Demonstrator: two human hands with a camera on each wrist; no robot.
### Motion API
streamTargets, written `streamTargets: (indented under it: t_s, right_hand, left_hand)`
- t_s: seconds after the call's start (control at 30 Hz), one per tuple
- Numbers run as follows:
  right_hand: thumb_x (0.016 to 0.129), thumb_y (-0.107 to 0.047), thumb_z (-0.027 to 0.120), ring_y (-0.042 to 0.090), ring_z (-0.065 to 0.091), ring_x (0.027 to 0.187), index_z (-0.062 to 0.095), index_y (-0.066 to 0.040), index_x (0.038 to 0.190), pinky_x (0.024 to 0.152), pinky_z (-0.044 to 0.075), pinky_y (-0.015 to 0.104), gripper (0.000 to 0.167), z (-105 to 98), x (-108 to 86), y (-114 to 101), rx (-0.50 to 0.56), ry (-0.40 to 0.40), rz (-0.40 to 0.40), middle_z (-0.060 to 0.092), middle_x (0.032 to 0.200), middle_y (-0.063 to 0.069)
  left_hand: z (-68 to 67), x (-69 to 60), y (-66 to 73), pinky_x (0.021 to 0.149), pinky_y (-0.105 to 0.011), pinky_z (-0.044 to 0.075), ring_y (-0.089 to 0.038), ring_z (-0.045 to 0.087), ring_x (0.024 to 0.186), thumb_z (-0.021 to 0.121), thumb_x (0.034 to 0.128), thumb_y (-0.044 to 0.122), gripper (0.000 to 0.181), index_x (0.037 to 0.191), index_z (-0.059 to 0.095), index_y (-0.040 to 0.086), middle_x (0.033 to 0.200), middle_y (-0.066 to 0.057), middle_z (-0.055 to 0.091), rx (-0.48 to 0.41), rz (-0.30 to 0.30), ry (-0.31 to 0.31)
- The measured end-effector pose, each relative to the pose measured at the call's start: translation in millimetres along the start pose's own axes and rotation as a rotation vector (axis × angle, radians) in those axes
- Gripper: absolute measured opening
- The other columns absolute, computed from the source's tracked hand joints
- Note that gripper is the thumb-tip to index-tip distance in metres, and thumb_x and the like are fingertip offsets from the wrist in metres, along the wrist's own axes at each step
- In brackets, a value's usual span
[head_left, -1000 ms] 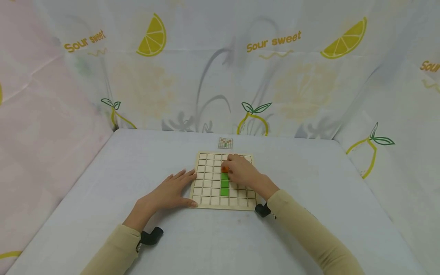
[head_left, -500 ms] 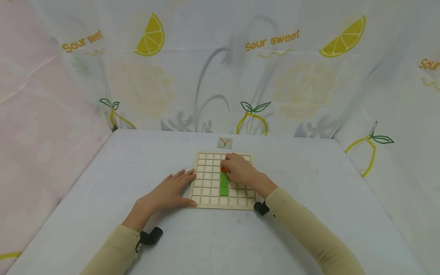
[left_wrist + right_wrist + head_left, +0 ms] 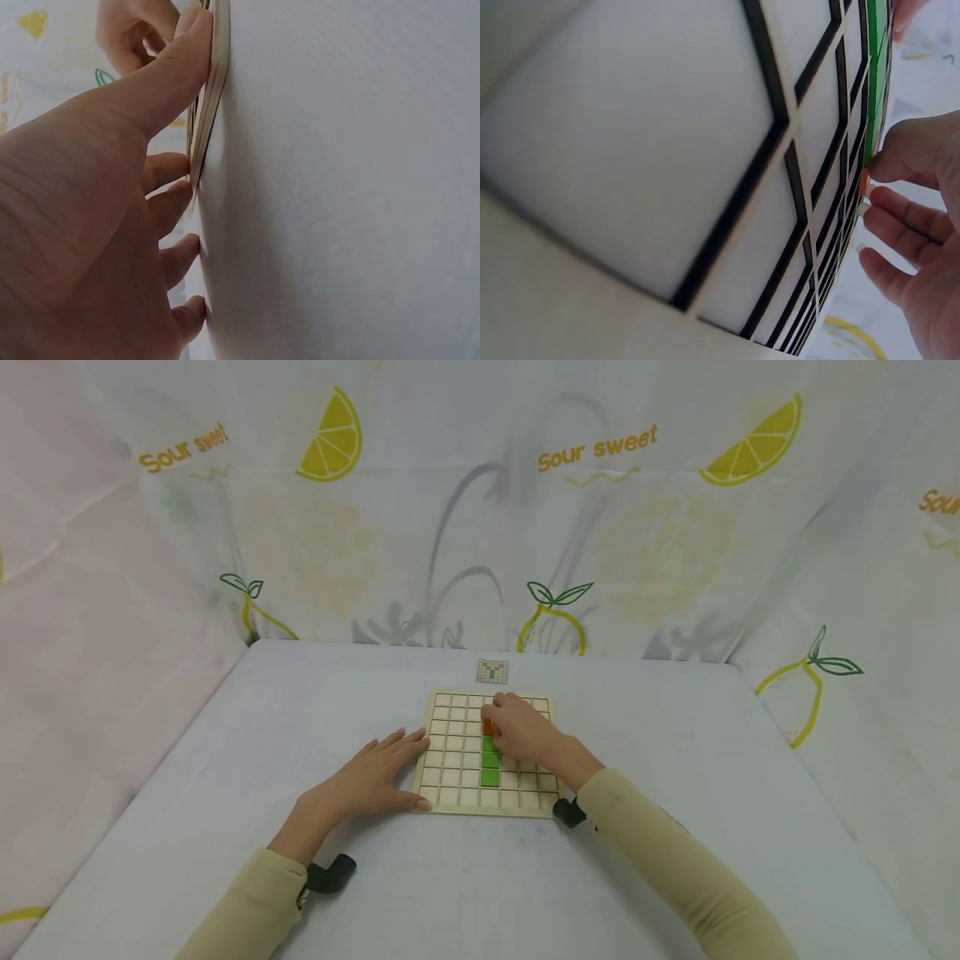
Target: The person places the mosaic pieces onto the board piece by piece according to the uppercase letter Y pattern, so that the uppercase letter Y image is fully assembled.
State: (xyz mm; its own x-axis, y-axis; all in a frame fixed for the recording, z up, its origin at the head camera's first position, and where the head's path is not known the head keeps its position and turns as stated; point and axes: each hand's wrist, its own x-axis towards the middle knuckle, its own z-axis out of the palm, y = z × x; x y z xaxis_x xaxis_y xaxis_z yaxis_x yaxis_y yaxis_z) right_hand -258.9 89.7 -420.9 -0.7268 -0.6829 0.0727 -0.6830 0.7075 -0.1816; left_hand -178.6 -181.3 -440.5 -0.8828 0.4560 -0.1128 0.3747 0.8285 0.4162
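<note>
A wooden grid board (image 3: 453,759) lies flat on the white table. Down one of its columns runs a strip of green tiles (image 3: 490,761), with an orange tile (image 3: 489,727) at the far end. My right hand (image 3: 528,732) pinches this orange tile at the board, thumb and fingertips on either side; part of it is hidden behind the fingers. In the right wrist view, the thumb (image 3: 900,154) meets the tile edge. My left hand (image 3: 369,779) rests with fingers spread against the board's left edge, its thumb on the near-left corner (image 3: 196,30).
Behind the board lies a small card (image 3: 492,672) printed with a coloured grid pattern. The white tablecloth (image 3: 465,893) spreads around the board, and a lemon-print curtain (image 3: 420,527) rises at the back and sides. Dark camera mounts (image 3: 330,875) sit under both wrists.
The right hand has shifted very slightly at the orange tile, showing a little more of it at times. The left hand and the board stay put.
</note>
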Motion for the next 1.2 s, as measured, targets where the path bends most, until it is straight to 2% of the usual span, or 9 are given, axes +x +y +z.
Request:
streamTargets:
  t_s: [0.33,0.5,0.8,1.2]
  right_hand:
    - [0.085,-0.001,0.065,0.02,0.053,0.086,0.065,-0.011,0.102,0.074,0.047,0.032,0.02,-0.5,3.7,0.3,-0.004,-0.011,-0.001,0.06,0.094,0.005]
    - [0.085,-0.001,0.065,0.021,0.053,0.086,0.064,-0.009,0.105,0.075,0.047,0.032,0.022,-2.9,3.8,0.1,0.004,-0.031,0.005,0.06,0.095,0.005]
    - [0.084,0.0,0.064,0.02,0.051,0.084,0.062,-0.008,0.103,0.072,0.045,0.031,0.021,-2.1,3.2,1.7,0.016,-0.01,-0.026,0.058,0.094,0.006]
    - [0.084,-0.004,0.064,0.018,0.048,0.078,0.06,-0.013,0.1,0.066,0.041,0.028,0.018,-1.1,9.2,2.6,0.018,-0.075,0.022,0.058,0.09,0.002]
  left_hand:
    - [-1.0,-0.7,0.0,0.122,-0.064,0.016,-0.035,0.017,0.155,0.072,0.0774,0.065,0.1,0.156,0.033,0.018,0.167,-0.002,0.023,-0.003,-0.004,-0.002]
    - [-1.7,-0.6,0.4,0.122,-0.064,0.016,-0.035,0.017,0.155,0.072,0.0776,0.065,0.1,0.156,0.033,0.017,0.167,-0.002,0.023,0.001,0.003,-0.002]
    - [-2.1,-1.0,1.0,0.122,-0.063,0.015,-0.034,0.017,0.155,0.073,0.0777,0.064,0.1,0.157,0.032,0.017,0.167,-0.001,0.023,0.001,-0.001,-0.003]
    - [-2.1,-1.3,0.5,0.122,-0.064,0.016,-0.034,0.016,0.155,0.072,0.0773,0.066,0.101,0.157,0.031,0.018,0.167,-0.001,0.022,-0.011,0.006,-0.009]
